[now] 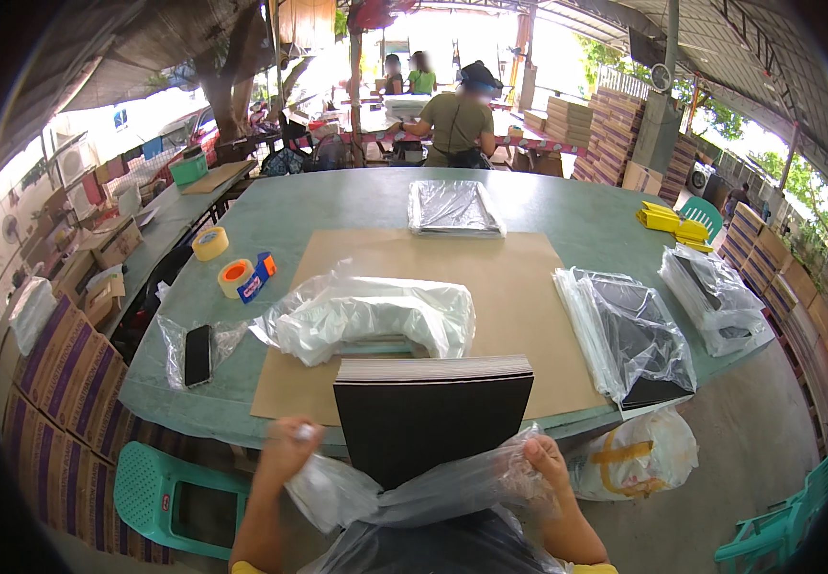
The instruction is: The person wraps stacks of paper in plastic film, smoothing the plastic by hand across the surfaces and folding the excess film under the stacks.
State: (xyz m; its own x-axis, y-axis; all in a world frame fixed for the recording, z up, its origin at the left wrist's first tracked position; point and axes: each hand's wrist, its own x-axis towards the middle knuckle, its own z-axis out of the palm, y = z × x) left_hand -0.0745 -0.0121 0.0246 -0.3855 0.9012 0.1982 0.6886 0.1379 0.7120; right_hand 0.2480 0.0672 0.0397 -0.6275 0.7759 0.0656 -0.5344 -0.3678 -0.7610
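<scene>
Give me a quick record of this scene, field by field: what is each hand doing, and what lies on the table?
Left hand: grips the clear plastic bag
Right hand: grips the same bag, other side
In the bag: stack of black sheets, upright, partly inside
Table: green, with brown cardboard sheet
On table: crumpled plastic bags, bagged stacks, tape rolls, phone
Background: seated person

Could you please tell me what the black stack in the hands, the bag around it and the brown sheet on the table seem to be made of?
Black stack: probably matte card or paper; its top edge shows thin pale layers. Bag: thin clear plastic film, glossy and crinkled, bunched by both hands. Brown sheet: looks like flat kraft cardboard, dull and uniformly tan.
</scene>
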